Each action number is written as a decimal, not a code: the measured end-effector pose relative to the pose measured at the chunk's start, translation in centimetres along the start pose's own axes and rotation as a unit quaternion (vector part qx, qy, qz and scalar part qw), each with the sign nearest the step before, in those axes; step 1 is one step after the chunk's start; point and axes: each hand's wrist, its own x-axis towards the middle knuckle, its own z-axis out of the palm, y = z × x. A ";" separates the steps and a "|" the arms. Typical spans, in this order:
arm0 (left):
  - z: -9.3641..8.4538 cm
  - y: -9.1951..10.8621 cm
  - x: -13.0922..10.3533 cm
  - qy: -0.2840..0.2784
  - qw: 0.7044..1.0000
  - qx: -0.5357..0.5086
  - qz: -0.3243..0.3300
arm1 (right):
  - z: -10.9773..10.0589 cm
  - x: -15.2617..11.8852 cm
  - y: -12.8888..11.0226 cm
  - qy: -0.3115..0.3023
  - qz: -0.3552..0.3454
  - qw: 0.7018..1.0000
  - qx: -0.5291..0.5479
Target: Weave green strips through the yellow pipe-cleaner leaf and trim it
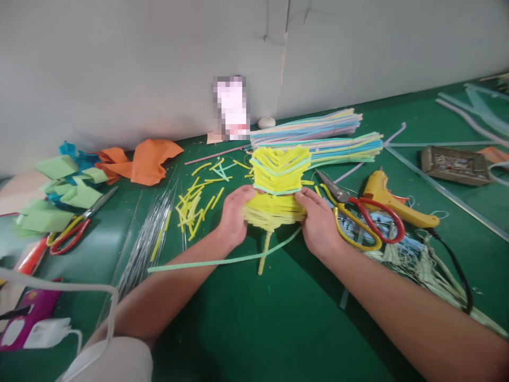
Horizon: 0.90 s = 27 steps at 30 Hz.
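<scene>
A yellow pipe-cleaner piece (280, 168) with pale green V-shaped stripes and a thin stem pointing down is held up over the green table. My left hand (237, 215) grips its left edge with closed fingers. On the opposite edge, my right hand (318, 220) pinches it near a green strand across the middle. A loose pale green pipe cleaner (214, 262) runs from beside my right hand, past the stem and over my left forearm. Cut yellow bits (194, 207) lie left of my left hand. Red-and-yellow scissors (358, 212) rest just right of my right hand.
Pipe-cleaner bundles (342, 148) lie behind the hands, near a propped phone (233, 109). At right are a glue gun (393, 201), tassels (413, 260) and a small tray (455, 180). Wires (149, 233), felt pieces (149, 162) and more scissors (81, 225) lie at left.
</scene>
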 end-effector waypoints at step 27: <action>-1.0 1.4 -0.8 -0.381 0.721 0.558 0.155 | -0.5 1.0 0.0 0.097 -0.045 0.981 0.159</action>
